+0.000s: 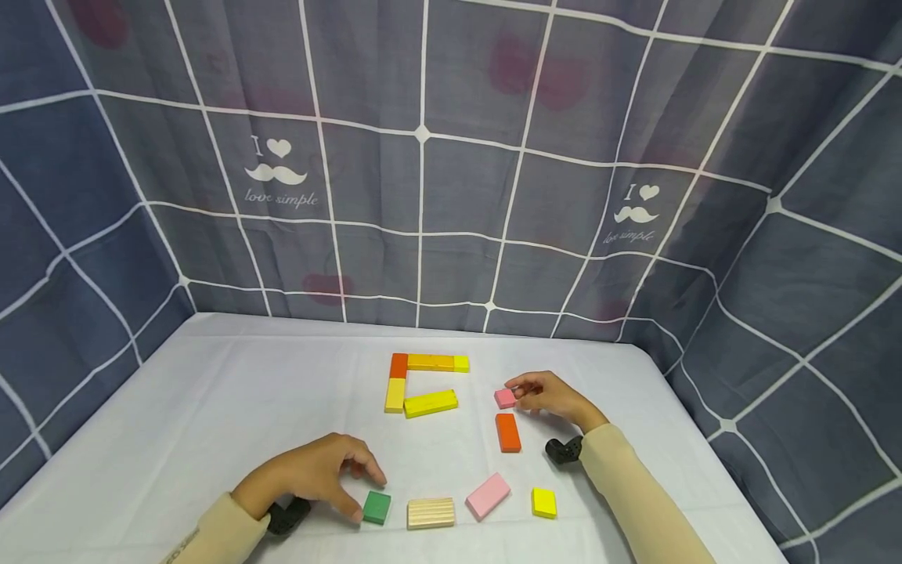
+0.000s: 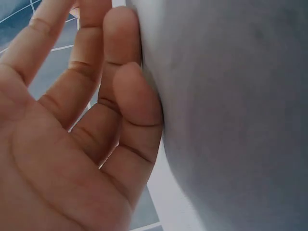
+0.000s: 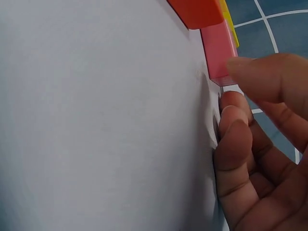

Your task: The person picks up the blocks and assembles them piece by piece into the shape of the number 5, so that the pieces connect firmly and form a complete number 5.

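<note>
My right hand [image 1: 553,395] is at the right of the layout, thumb and forefinger at a small pink block [image 1: 504,399] on the table. In the right wrist view the thumb lies against the end of that pink block [image 3: 219,53], while the other fingers curl by the cloth. Just nearer stands an orange-red block [image 1: 508,433]. My left hand [image 1: 320,470] rests low at the left with fingers loosely bent. Its thumb tip is right beside a green block [image 1: 377,507], forefinger above it. Only the left palm and fingers [image 2: 130,96] show in the left wrist view.
At the back, an orange-red block [image 1: 398,366], an orange block [image 1: 431,363] and several yellow blocks [image 1: 431,403] form a partial frame. Along the front lie a ridged wooden block [image 1: 431,513], a larger pink block [image 1: 488,497] and a yellow block [image 1: 544,503]. A grey checked curtain [image 1: 380,180] surrounds the table.
</note>
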`<state>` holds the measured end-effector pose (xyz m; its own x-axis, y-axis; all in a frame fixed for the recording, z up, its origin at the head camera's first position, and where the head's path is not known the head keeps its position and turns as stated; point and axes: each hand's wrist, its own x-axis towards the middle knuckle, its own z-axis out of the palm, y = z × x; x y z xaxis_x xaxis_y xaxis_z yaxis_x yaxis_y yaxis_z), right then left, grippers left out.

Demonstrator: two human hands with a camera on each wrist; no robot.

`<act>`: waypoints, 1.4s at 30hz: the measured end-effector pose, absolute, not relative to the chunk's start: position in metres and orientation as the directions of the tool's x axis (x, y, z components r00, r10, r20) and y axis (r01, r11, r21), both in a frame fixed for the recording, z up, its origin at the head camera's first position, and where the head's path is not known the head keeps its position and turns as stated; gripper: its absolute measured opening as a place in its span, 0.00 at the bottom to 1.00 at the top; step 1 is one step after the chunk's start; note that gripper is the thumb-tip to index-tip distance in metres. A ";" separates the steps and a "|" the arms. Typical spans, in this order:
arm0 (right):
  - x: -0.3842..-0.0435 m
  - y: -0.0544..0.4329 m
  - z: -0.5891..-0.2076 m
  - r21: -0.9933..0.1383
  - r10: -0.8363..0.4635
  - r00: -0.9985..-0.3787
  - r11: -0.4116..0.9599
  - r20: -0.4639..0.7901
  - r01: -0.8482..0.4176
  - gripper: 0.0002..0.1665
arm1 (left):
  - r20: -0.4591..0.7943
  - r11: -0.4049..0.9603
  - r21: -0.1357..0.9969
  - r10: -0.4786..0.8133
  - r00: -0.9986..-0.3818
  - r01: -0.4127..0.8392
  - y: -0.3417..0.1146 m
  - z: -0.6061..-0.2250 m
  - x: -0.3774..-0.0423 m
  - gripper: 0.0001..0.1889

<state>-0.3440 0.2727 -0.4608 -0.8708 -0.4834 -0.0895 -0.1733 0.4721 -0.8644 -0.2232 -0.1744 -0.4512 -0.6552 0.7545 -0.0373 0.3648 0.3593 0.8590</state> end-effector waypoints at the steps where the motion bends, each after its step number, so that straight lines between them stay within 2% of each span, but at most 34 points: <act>1: -0.344 0.272 -0.460 -0.860 -0.491 -0.867 0.477 -0.087 -0.184 0.25 | -0.039 0.364 0.857 0.753 -0.657 0.365 -0.174 -0.451 -0.223 0.20; 16: -0.348 0.261 -0.458 -0.808 -0.480 -0.873 0.547 -0.088 -0.219 0.20 | -0.029 0.403 0.817 0.745 -0.667 0.413 -0.171 -0.451 -0.218 0.16; 30: -0.351 0.250 -0.456 -0.774 -0.467 -0.878 0.594 -0.107 -0.221 0.24 | -0.007 0.383 0.819 0.753 -0.658 0.429 -0.171 -0.453 -0.219 0.15; 42: -0.351 0.242 -0.453 -0.754 -0.484 -0.872 0.600 -0.074 -0.269 0.19 | -0.003 0.389 0.812 0.748 -0.664 0.435 -0.170 -0.455 -0.218 0.15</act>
<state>-0.3513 0.2419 -0.4527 -0.8717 -0.4845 -0.0741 -0.2691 0.5995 -0.7538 -0.2184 -0.1702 -0.4551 -0.6637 0.7479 -0.0029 0.4347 0.3889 0.8122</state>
